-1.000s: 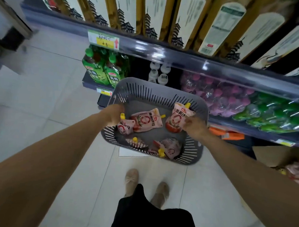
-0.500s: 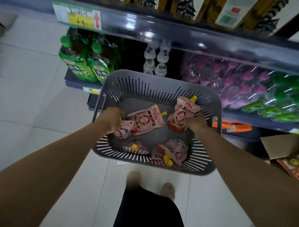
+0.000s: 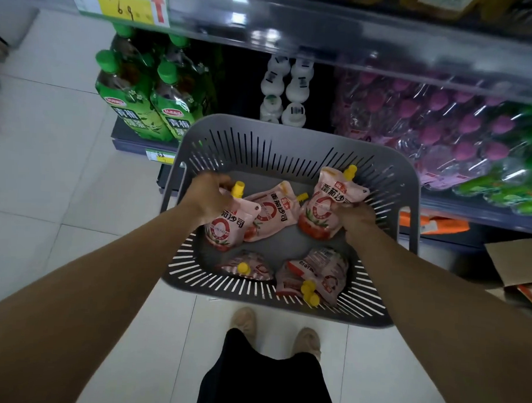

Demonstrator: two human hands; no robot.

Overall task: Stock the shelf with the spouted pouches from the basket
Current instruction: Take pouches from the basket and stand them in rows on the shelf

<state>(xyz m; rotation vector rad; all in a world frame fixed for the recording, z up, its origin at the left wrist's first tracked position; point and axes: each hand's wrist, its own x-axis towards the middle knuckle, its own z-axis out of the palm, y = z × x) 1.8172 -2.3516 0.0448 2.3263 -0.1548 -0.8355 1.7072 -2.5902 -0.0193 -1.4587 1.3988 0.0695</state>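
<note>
The left hand had clenched round the neck of a spouted pouch, which hung just below its fingers with the yellow cap up. Half a second before, it sat lower, its cap hidden under the hand. The right hand grasped a second pouch upright, much as before. With both pouches gripped, the lift to the shelf beyond the hands looked next. A third pouch lay between the hands. Nearer the person than either hand, two more pouches lay unmoved in the grey basket.
</note>
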